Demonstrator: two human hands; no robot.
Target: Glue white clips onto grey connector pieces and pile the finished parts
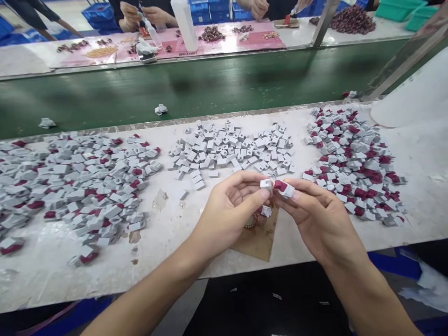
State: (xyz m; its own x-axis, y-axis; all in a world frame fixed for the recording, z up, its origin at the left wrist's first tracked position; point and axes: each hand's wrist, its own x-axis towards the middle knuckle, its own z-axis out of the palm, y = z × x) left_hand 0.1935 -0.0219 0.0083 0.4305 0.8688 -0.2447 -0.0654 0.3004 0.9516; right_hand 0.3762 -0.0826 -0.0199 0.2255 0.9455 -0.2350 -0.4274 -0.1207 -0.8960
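Between the thumb and fingers of my left hand (233, 207) is a small grey block (266, 185) with a notch in it. My right hand (320, 214) pinches a grey and dark red plastic piece (284, 188), its red end turned toward the grey block. The two parts are very close together; whether they touch I cannot tell. Below my fingers lies a brown board (257, 242) with a printed pattern, partly hidden by my hands. Another small grey piece (266, 211) shows just above the board. Ahead of my hands spreads a pile of loose grey blocks (227, 147).
Grey and red pieces form a large heap on the left (101, 186) and another on the right (357, 163). Beyond the table runs a green conveyor belt (224, 84) carrying a few pieces. Co-workers' hands (131, 16) work across it. A white container (413, 93) stands at right.
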